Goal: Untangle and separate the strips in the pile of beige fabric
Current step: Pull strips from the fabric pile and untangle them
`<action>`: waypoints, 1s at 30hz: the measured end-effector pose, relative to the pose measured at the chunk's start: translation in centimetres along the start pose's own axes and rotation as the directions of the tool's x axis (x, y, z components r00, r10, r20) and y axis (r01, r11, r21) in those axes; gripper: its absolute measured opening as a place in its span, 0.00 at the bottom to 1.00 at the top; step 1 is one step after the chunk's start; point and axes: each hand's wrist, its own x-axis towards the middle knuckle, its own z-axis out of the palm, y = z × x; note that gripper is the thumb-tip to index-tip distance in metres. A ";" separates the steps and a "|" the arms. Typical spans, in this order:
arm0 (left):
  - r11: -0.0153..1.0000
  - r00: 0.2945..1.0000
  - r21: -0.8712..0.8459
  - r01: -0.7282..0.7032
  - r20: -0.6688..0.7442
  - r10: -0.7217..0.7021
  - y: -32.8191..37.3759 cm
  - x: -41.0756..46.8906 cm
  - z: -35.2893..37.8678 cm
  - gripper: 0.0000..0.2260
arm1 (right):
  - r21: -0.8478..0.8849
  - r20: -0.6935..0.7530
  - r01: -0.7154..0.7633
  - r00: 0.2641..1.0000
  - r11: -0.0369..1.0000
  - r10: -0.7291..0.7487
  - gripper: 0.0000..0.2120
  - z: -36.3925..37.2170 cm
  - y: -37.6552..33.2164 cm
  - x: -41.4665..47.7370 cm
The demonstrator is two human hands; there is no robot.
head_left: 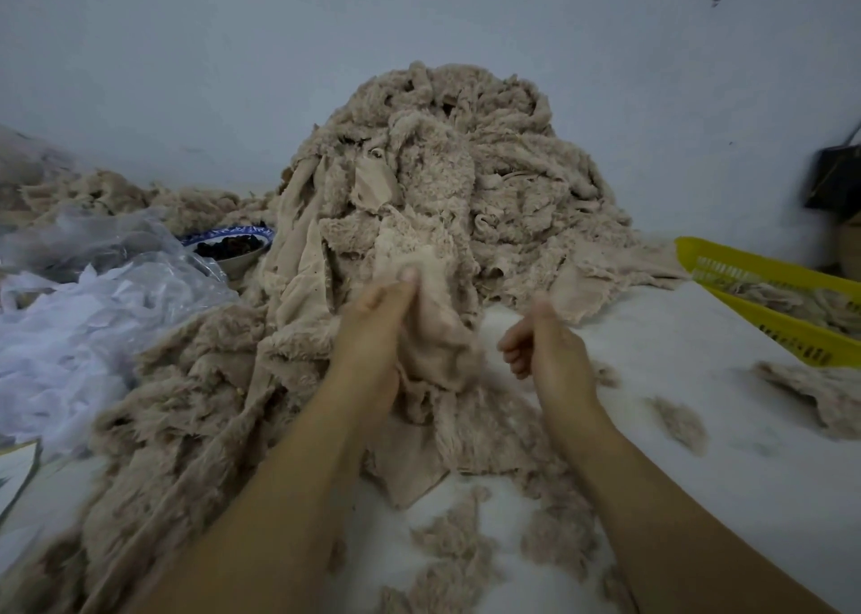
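Here left hand (372, 329) pinches a smooth-backed fuzzy beige fabric strip (438, 334) lifted off the big tangled beige pile (442, 170) at far centre, likely freeing it; right hand (545, 343) loosely curled, empty, near right.

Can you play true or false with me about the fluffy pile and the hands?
1. The left hand is pinching a strip of beige fuzzy fabric. True.
2. The right hand is gripping the yellow slotted plastic basket. False: it is curled beside the strip, apart from the basket.
3. The big heap of beige fabric sits against the pale wall. True.
4. The blue-patterned bowl is to the right of the heap. False: it is on the left, by the clear plastic bags.
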 end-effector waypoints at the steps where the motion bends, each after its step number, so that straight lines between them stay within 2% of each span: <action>1: 0.986 0.999 0.161 -0.043 0.029 0.039 -0.2 -0.6 0.4 0.06 | -0.091 0.090 0.091 0.992 0.992 -0.083 0.22 0.6 -0.1 -0.4; 2: 0.964 0.994 0.250 -0.089 0.078 0.071 -0.3 -1.1 0.8 0.07 | -0.172 0.172 0.178 0.974 0.969 -0.149 0.15 1.2 -0.3 -0.7; 3: 0.956 0.986 0.267 -0.122 0.145 0.085 -0.3 -1.5 1.1 0.09 | -0.210 0.252 0.244 0.949 0.947 -0.189 0.09 1.7 -0.6 -0.9; 4: 0.954 0.973 0.259 -0.149 0.212 0.094 -0.2 -1.9 1.3 0.11 | -0.207 0.307 0.291 0.926 0.934 -0.220 0.14 1.9 -0.6 -1.0; 6: 0.946 0.938 0.250 -0.207 0.327 0.119 0.0 -2.5 1.5 0.13 | -0.134 0.351 0.294 0.907 0.946 -0.232 0.26 1.8 -0.6 -1.3; 8: 0.940 0.908 0.242 -0.242 0.398 0.131 0.1 -2.9 1.9 0.08 | -0.128 0.310 0.330 0.909 0.935 -0.278 0.34 1.4 -0.9 -1.6; 9: 0.938 0.901 0.239 -0.249 0.413 0.134 0.0 -3.0 1.9 0.06 | -0.130 0.283 0.373 0.902 0.919 -0.326 0.34 1.1 -0.8 -1.5; 11: 0.936 0.901 0.249 -0.250 0.413 0.131 -0.2 -3.0 1.7 0.06 | -0.161 0.211 0.430 0.894 0.889 -0.394 0.30 0.8 -0.7 -1.0; 13: 0.944 0.908 0.249 -0.217 0.406 0.102 -0.2 -2.7 1.4 0.07 | -0.194 0.142 0.406 0.912 0.893 -0.384 0.31 0.6 -0.9 -0.6; 15: 0.968 0.931 0.209 -0.141 0.361 0.058 -0.2 -2.5 1.2 0.08 | -0.288 0.156 0.434 0.901 0.854 -0.405 0.25 0.5 -0.7 -0.2; 17: 0.990 0.961 0.120 -0.073 0.273 0.038 -0.3 -2.1 1.1 0.24 | -0.315 0.194 0.439 0.897 0.841 -0.396 0.09 0.5 -0.5 -0.1; 18: 0.997 0.971 0.062 -0.041 0.240 0.025 -0.3 -1.9 1.0 0.28 | -0.288 0.186 0.391 0.918 0.874 -0.350 0.05 0.6 -0.6 -0.2; 20: 0.999 0.986 -0.040 0.000 0.169 0.007 -0.1 -1.5 0.8 0.24 | -0.179 0.121 0.261 0.963 0.949 -0.242 0.09 0.7 -0.7 -0.1; 22: 0.982 0.990 -0.177 0.065 0.136 -0.041 0.1 -1.0 0.6 0.19 | -0.018 0.121 0.144 0.983 0.989 -0.141 0.10 0.6 -1.2 -0.3; 24: 0.934 0.982 -0.334 0.129 0.173 -0.074 0.1 -0.7 0.3 0.21 | 0.165 0.229 0.031 0.971 0.986 -0.069 0.08 0.6 -1.4 -0.5; 25: 0.925 0.979 -0.356 0.135 0.191 -0.069 0.0 -0.6 0.2 0.22 | 0.204 0.300 0.010 0.951 0.979 -0.072 0.12 0.7 -1.3 -0.6; 27: 0.946 0.976 -0.303 0.115 0.211 -0.051 -0.3 -0.5 0.3 0.23 | 0.134 0.424 0.078 0.897 0.988 -0.128 0.22 1.3 -1.2 -1.4; 30: 0.975 0.964 -0.199 0.101 0.260 -0.047 -0.9 -0.4 0.7 0.18 | -0.036 0.481 0.165 0.867 0.986 -0.128 0.14 2.1 -0.5 -1.8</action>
